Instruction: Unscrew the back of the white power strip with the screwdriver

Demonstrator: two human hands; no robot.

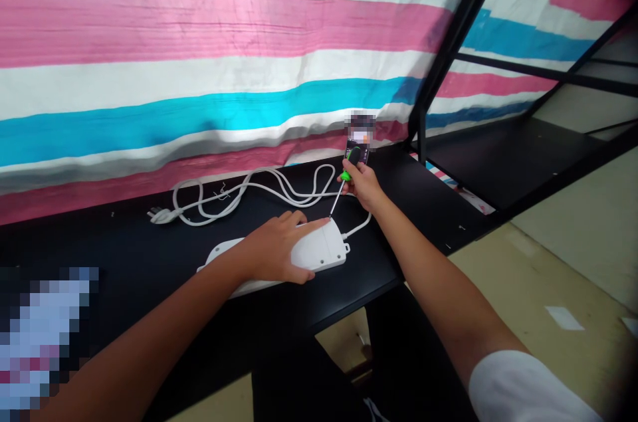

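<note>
A white power strip [319, 248] lies on the black tabletop, its underside up, with several small screw holes showing. My left hand [274, 246] spans it: the thumb is at the near edge, the index finger stretches along the top, and the other fingers lie toward the far side. In my closed right hand [363, 184] is a screwdriver [337, 199] with a green and black handle. Its metal shaft slants down to the strip's far edge, where the tip meets the area beside my left index fingertip. Whether the tip sits in a screw cannot be made out.
The strip's white cord [244, 188] loops behind it, ending in a plug [162, 215] at the left. A phone [359, 136] with a lit screen leans by the striped sheet [209, 103]. Black frame bars [448, 50] rise at the right, beside another black shelf [508, 149].
</note>
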